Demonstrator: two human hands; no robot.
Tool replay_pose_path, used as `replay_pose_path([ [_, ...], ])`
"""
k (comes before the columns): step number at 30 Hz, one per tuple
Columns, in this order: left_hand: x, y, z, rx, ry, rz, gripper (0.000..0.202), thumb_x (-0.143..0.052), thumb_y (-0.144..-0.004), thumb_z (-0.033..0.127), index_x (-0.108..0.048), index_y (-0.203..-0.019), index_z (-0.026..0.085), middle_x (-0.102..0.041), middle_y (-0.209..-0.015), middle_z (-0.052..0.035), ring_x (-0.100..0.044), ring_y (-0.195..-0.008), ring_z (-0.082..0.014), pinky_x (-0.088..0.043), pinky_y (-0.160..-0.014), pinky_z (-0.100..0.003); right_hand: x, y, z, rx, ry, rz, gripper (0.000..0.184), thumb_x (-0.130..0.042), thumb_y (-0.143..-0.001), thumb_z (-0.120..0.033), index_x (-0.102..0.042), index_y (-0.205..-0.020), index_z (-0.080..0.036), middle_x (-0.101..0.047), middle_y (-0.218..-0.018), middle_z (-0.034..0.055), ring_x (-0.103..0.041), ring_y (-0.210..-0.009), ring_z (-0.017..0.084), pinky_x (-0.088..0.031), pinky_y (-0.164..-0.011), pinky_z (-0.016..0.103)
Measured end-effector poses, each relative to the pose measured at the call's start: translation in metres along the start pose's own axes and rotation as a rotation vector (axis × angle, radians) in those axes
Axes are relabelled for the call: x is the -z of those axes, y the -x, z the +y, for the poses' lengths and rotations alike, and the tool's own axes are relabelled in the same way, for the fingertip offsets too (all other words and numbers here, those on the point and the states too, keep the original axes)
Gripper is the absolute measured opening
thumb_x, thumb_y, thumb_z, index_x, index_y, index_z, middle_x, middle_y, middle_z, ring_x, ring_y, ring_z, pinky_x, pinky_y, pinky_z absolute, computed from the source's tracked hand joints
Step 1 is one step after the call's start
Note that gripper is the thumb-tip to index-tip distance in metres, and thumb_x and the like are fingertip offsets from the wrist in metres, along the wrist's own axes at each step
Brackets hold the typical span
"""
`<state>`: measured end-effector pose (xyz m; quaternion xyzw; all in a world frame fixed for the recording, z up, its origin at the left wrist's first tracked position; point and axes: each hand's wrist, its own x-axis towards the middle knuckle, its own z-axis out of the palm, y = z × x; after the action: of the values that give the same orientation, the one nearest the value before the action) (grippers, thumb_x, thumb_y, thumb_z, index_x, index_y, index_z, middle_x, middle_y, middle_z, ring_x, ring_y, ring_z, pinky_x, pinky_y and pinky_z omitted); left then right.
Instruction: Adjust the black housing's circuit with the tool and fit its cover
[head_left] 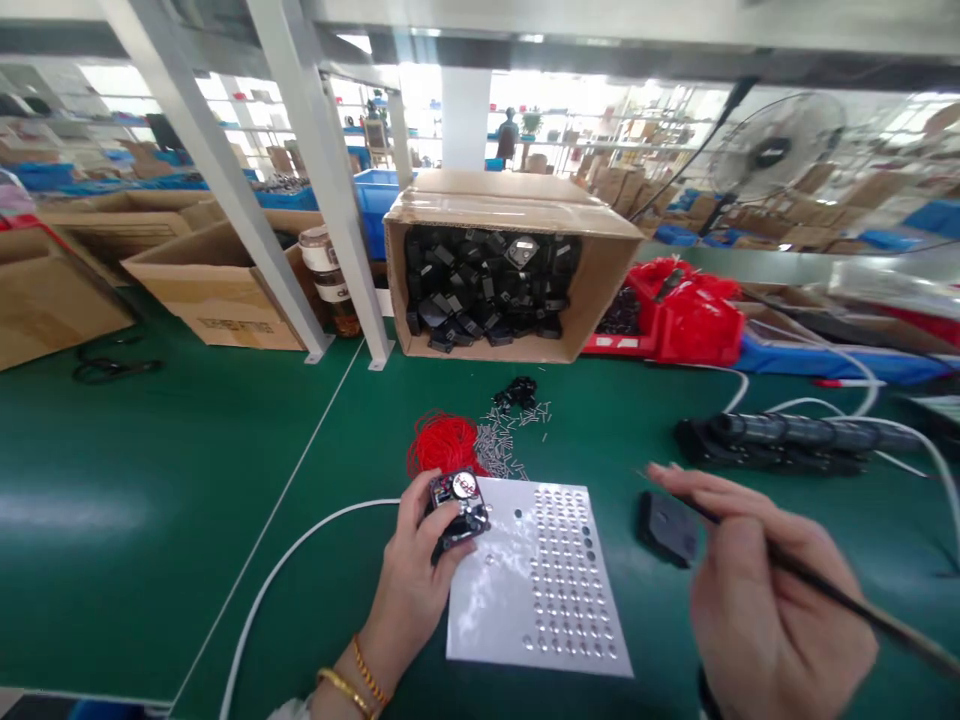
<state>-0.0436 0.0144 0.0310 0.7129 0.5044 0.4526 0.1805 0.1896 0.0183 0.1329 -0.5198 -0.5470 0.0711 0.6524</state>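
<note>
My left hand (424,555) is closed around a small black electronic device (457,520), held over the left edge of a white sheet. Its housing stands open, showing coloured wires and a round pale disc with red marks. Rows of small shiny round dots (574,585) cover the right part of the white sheet (487,620). My right hand (772,590), slightly blurred, grips a slim dark tool (832,590) slanting across the palm; its exact kind is unclear. Just left of that hand lies a black plastic cover (666,528) on the green table.
Behind the sheet lie a red wire coil (442,443), scattered metal pins (499,445) and small black parts (517,392). A carton (517,350) full of black housings stands behind them. Right are a red bin (701,335) and dark cylindrical stack (795,440). A white cable (262,590) runs left.
</note>
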Motion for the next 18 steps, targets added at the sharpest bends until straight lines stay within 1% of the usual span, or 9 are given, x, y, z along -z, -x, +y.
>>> replay_pose_path([
  [2, -0.002, 0.000, -0.002, 0.015, -0.005, 0.006, 0.029, -0.055, -0.088, 0.018, -0.044, -0.113, 0.027, -0.033, -0.136, -0.0079, -0.043, -0.123, -0.0251, -0.044, -0.098, -0.042, 0.027, -0.019, 0.028, -0.083, 0.350, -0.008, 0.025, -0.042, -0.094, -0.037, -0.059, -0.092, -0.018, -0.058, -0.070, 0.0036, -0.062, -0.067, 0.023, -0.049, -0.070, 0.038],
  [3, -0.003, 0.001, -0.002, 0.044, 0.011, 0.018, 0.031, -0.057, -0.087, 0.020, -0.043, -0.113, 0.027, -0.034, -0.135, -0.0087, -0.043, -0.123, -0.0262, -0.044, -0.098, -0.043, 0.038, -0.024, 0.043, -0.110, 0.565, -0.102, 0.032, -0.039, -0.093, -0.043, -0.059, -0.096, -0.017, -0.059, -0.070, 0.0045, -0.061, -0.063, 0.024, -0.049, -0.065, 0.038],
  [5, -0.005, 0.000, -0.001, 0.163, 0.083, 0.044, 0.043, -0.063, -0.083, 0.027, -0.038, -0.117, 0.026, -0.039, -0.130, -0.0105, -0.046, -0.119, -0.0279, -0.044, -0.096, -0.047, 0.052, -0.025, 0.074, -0.108, 0.868, -0.353, 0.049, -0.033, -0.092, -0.053, -0.056, -0.109, -0.013, -0.060, -0.088, 0.0127, -0.063, -0.071, 0.030, -0.049, -0.066, 0.042],
  [7, -0.006, -0.002, 0.002, 0.315, 0.187, 0.029, 0.058, -0.067, -0.078, 0.033, -0.032, -0.123, 0.025, -0.046, -0.123, -0.0110, -0.052, -0.111, -0.0278, -0.046, -0.093, -0.048, 0.054, -0.017, 0.097, -0.175, 1.060, -0.564, 0.062, -0.029, -0.091, -0.059, -0.047, -0.125, -0.010, -0.055, -0.102, 0.0189, -0.064, -0.074, 0.033, -0.050, -0.065, 0.043],
  [10, -0.004, -0.007, 0.009, 0.462, 0.332, 0.007, 0.064, -0.068, -0.075, 0.035, -0.031, -0.125, 0.022, -0.051, -0.116, -0.0093, -0.056, -0.104, -0.0255, -0.047, -0.092, -0.045, 0.046, -0.001, 0.114, -0.279, 1.144, -0.772, 0.069, -0.028, -0.090, -0.060, -0.038, -0.134, -0.008, -0.054, -0.096, 0.0186, -0.064, -0.072, 0.035, -0.049, -0.063, 0.045],
  [11, -0.002, -0.008, 0.011, 0.480, 0.373, 0.034, 0.063, -0.069, -0.074, 0.035, -0.032, -0.124, 0.022, -0.052, -0.115, -0.0090, -0.056, -0.105, -0.0251, -0.047, -0.093, -0.044, 0.043, 0.002, 0.116, -0.305, 1.136, -0.800, 0.069, -0.029, -0.090, -0.060, -0.041, -0.132, -0.007, -0.054, -0.091, 0.0172, -0.063, -0.072, 0.035, -0.049, -0.064, 0.046],
  [13, 0.002, -0.010, 0.017, 0.509, 0.423, 0.104, 0.064, -0.070, -0.071, 0.034, -0.034, -0.122, 0.021, -0.054, -0.115, -0.0084, -0.057, -0.105, -0.0246, -0.048, -0.093, -0.042, 0.042, 0.002, 0.115, -0.406, 0.990, -0.754, 0.065, -0.038, -0.086, -0.059, -0.048, -0.125, -0.008, -0.054, -0.087, 0.0150, -0.061, -0.069, 0.032, -0.048, -0.063, 0.044],
  [16, 0.009, -0.010, 0.032, 0.505, 0.306, 0.118, 0.064, -0.073, -0.068, 0.033, -0.039, -0.121, 0.023, -0.056, -0.113, -0.0078, -0.059, -0.101, -0.0260, -0.050, -0.089, -0.043, 0.043, -0.003, 0.101, -0.677, 0.453, -0.611, 0.063, -0.045, -0.080, -0.058, -0.047, -0.125, -0.014, -0.056, -0.090, 0.0110, -0.048, -0.050, 0.016, -0.042, -0.047, 0.030],
  [18, 0.011, -0.009, 0.046, 0.385, 0.116, 0.055, 0.063, -0.076, -0.064, 0.032, -0.044, -0.118, 0.023, -0.057, -0.112, -0.0078, -0.058, -0.101, -0.0288, -0.050, -0.087, -0.047, 0.038, -0.003, 0.081, -0.888, 0.006, -0.594, 0.058, -0.039, -0.082, -0.058, -0.046, -0.126, -0.020, -0.059, -0.088, 0.0074, -0.030, -0.039, 0.008, -0.029, -0.037, 0.022],
])
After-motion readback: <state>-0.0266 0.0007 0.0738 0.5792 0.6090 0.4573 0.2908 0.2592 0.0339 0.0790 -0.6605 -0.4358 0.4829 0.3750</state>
